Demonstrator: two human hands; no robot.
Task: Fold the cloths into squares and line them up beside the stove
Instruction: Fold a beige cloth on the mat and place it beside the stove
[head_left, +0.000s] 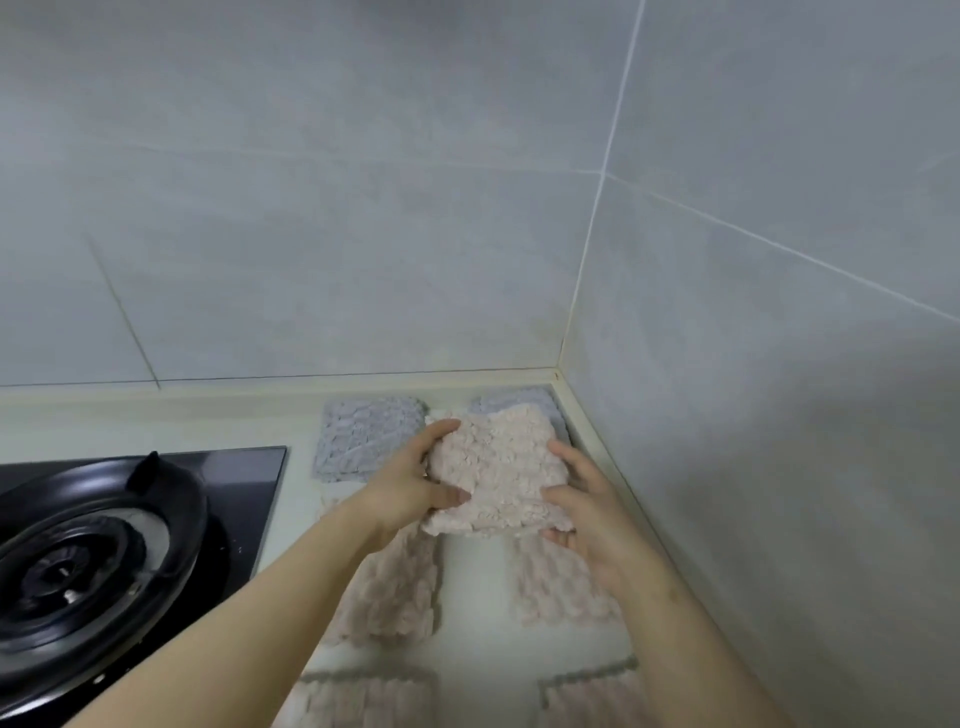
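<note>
A folded pink fluffy cloth (498, 473) is held above the counter by both hands. My left hand (415, 478) grips its left edge, thumb on top. My right hand (582, 504) grips its right edge. Behind it lie two folded grey cloths, one (366, 439) at the back left and one (519, 402) in the back corner, partly hidden by the pink cloth. Two folded pink cloths lie nearer, one (395, 597) under my left forearm and one (550, 587) under my right hand. Two more pink cloths with grey edging (363, 699) (592, 696) lie at the bottom.
A black gas stove (104, 561) with its round burner occupies the left of the pale counter (478, 639). Grey tiled walls (363, 234) close the counter at the back and on the right, meeting in a corner.
</note>
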